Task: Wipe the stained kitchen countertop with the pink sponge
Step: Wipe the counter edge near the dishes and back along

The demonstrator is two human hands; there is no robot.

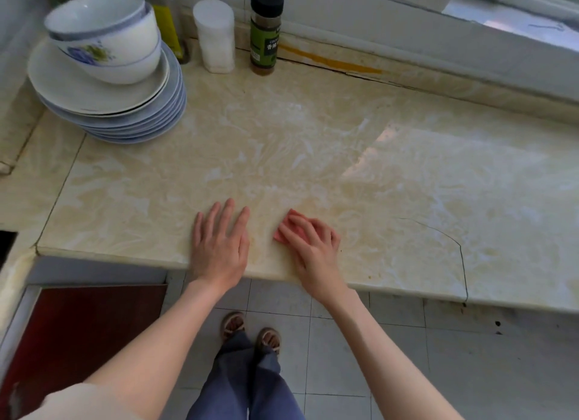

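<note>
Your right hand [313,244] presses the pink sponge [289,227] flat on the countertop [282,144], near the front edge. Fingers are curled over the sponge top, holding it down; only the far-left corner and left side of the sponge show past the fingertips.

Your left hand [219,247] lies palm-down on the counter just beside the sponge, to its left, not touching it. Fingers are spread wide and straight, holding nothing. The heel of the hand sits at the counter's front lip.

Counter surface: beige marbled stone, yellowish-brown staining in the strip between your hands and on out to the right. A thin curved crack [451,241] runs right of the right hand down to the front edge. An orange-yellow streak [329,61] runs along the back seam by the wall.

Back left corner: stack of plates [125,119] with two nested bowls [106,40] on top, the upper one with a blue floral print. Right of that, against the wall: a yellow bottle [167,28] partly hidden behind the bowls, a white cylindrical container [216,35], and a spice jar [265,31] with black cap and green label. All are well apart from the sponge.

Below the counter: tiled floor [344,357], your sandalled feet [250,333], and a dark red cabinet door [78,332] at lower left.
</note>
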